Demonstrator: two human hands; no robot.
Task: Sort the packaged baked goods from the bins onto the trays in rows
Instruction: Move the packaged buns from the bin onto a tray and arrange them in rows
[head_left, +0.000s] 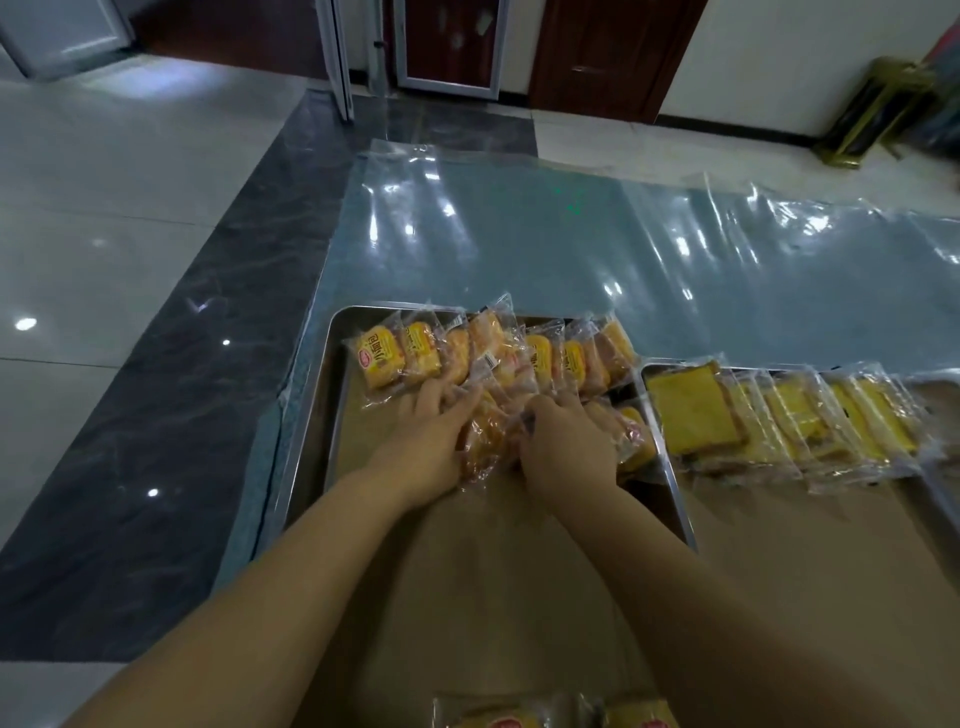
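1. Head view: the left tray (332, 405), steel and lined with brown paper, lies on a clear plastic sheet (519, 234) spread over the floor (104, 260).
2. A row of buns (498, 353) in clear wrap runs along this tray's far edge, the packs overlapping one another.
3. Just nearer than that row, about the tray's middle, a loose packet (485, 439) lies between the two hands. A side packet (636, 436) lies by the tray's right rim.
4. The left hand (431, 436) rests on the loose packet's left side with its fingers nearly straight: a wide grip, holding nothing.
5. The right hand (566, 447) lies at that packet's right side, fingers bent down into the wrap. Their tips are hidden, so I cannot tell whether its grip holds the packet.
6. Just right of the left tray lies the right tray (647, 375), with wrapped slices (779, 421) overlapped in a row across its far part.
7. On the left tray's near side, at the bottom edge of the view, more packs (545, 719) show in part.
8. Well beyond the left tray, past the sheet, stand dark doors (613, 52).
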